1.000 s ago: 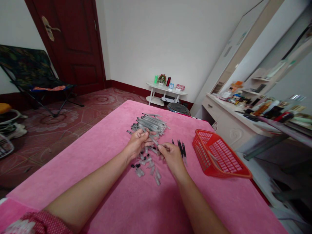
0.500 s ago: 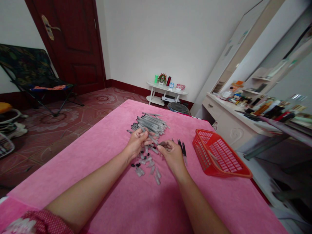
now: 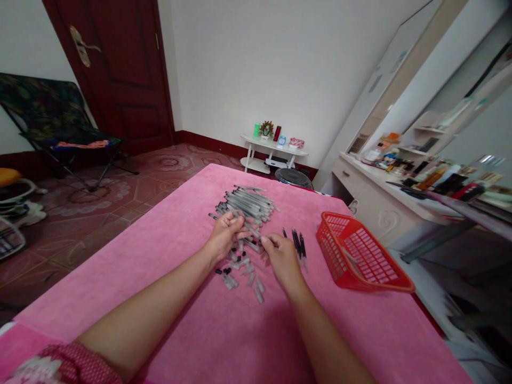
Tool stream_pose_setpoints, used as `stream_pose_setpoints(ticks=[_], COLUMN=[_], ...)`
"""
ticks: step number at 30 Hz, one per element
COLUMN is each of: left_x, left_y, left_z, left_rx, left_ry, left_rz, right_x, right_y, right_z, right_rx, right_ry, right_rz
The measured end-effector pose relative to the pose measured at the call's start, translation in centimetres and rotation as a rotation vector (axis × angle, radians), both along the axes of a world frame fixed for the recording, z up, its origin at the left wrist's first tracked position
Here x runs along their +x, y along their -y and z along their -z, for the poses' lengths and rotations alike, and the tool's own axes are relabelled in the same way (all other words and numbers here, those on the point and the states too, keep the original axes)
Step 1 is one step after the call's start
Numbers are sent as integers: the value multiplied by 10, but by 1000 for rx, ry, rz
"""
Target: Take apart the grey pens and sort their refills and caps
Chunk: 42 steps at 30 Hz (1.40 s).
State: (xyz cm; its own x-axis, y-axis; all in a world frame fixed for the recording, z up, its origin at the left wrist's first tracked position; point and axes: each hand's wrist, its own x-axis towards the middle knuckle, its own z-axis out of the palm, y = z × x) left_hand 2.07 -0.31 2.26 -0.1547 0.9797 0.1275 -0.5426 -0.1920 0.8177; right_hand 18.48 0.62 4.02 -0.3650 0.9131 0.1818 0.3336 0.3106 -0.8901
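Observation:
My left hand (image 3: 227, 234) is closed around a clear pen barrel (image 3: 252, 230), which slants down to the right. At its lower end, my right hand (image 3: 282, 257) pinches with thumb and fingers; its fingertips partly cover what they grip. Just beyond my left hand lies a pile of grey, translucent pens (image 3: 252, 201) with dark ends. Below the hands are scattered clear pen caps (image 3: 258, 290) and small black plugs (image 3: 226, 271). To the right of my right hand, several black-ended pens (image 3: 296, 242) lie side by side on the cloth.
A pink cloth (image 3: 180, 325) covers the table. An orange-red plastic basket (image 3: 330, 261) stands at its right side. Beyond it is a dresser (image 3: 376, 202) crowded with bottles. A low white stand (image 3: 250, 152) is by the far wall, and a folding chair (image 3: 44, 117) at the left.
My right hand has shifted very slightly right and down at the pen's lower end. My left hand stays in place with the pen barrel.

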Motion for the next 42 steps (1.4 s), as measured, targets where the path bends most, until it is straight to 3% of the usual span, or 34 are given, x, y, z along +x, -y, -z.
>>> stream_pose_setpoints(ticks=[4,9,14,19,24,29,33,42], left_x=[0,-1,-1,-1,-1,-1,0,3], left_y=[0,-2,-2,-1,-1,-1,-1,0], left_z=[0,2,3,2,1,3,4,4], left_rx=[-3,-1,-13,-11,-20,-20,-27,-99], left_ry=[8,5,8,-4,-1,-13,-31,-63], left_rz=[3,-2,-11,-7,-17,-7,-16,-64], right_x=[0,0,0,1,0,1,1,2], right_y=[0,-2,-2,-2,-1,0,-1,9], right_z=[-1,3,5,3,2,0,0,-8], right_rx=[50,-33,27,-31,-7,-11,21,269], right_ry=[-5,12,-19,-2,-40,13,29,405], right_rz=[84,-14,85,-18,45,-14,60,198])
